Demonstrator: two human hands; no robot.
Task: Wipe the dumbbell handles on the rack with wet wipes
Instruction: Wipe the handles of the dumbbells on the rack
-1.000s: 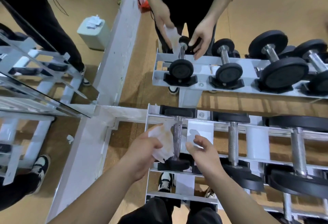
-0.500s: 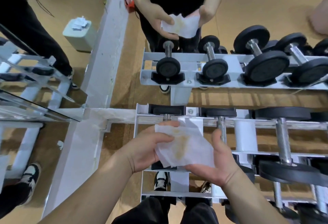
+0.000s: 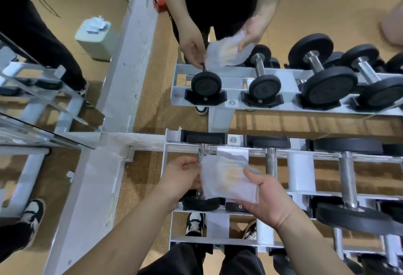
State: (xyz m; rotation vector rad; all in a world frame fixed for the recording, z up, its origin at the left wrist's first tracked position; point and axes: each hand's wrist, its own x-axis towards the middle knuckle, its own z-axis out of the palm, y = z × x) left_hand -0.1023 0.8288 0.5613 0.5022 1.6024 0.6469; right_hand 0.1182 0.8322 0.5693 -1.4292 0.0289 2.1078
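Head view: left hand (image 3: 181, 176) and right hand (image 3: 267, 196) pinch the wipe (image 3: 226, 178); the handle (image 3: 202, 152) runs front-to-back at the left end of the rack (image 3: 301, 170), beside the left hand.

We record that the wet wipe (image 3: 226, 178) covers most of the dumbbell handle (image 3: 204, 153) between the hands; only its far stretch shows beyond the wipe. The fingertips of the left hand (image 3: 181, 178) lie behind the wipe's edge, and we cannot tell whether they also touch the handle. The fingers of the right hand (image 3: 263, 198) lie under the wipe. The left hand masks part of the near end plate (image 3: 200, 203). Right of the right hand, the larger dumbbells (image 3: 353, 218) run off the frame edge. Far beyond and right of the hands, a pale blurred shape (image 3: 392, 28) is cut by the edge; we cannot identify it.
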